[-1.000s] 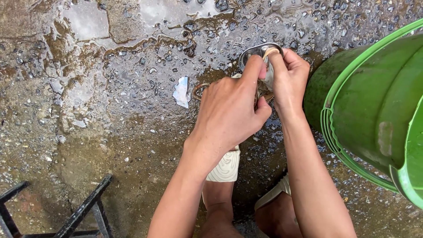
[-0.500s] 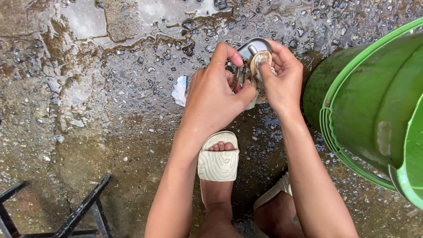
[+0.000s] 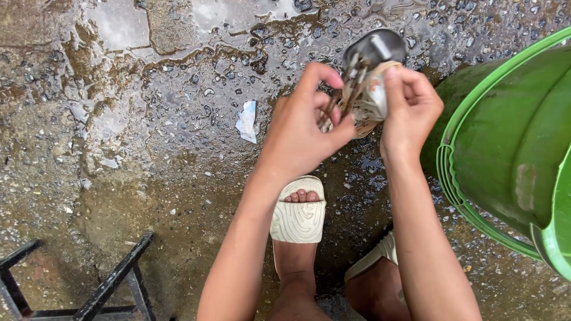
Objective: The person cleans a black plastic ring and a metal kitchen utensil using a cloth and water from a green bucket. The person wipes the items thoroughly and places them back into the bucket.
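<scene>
My left hand (image 3: 300, 134) pinches a bundle of metal utensils (image 3: 351, 89), my right hand (image 3: 410, 104) clamped on a pale scrub pad (image 3: 372, 101) against them, above the wet ground; mid-scrub, I judge; next needs firm rubbing

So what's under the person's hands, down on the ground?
Below the left hand and right hand lies wet stony ground and a cream sandal. The arms partly hide the other sandal.

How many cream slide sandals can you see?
2. One cream slide sandal sits on the foot between the arms; the other cream sandal peeks out beside the right forearm, mostly hidden.
</scene>
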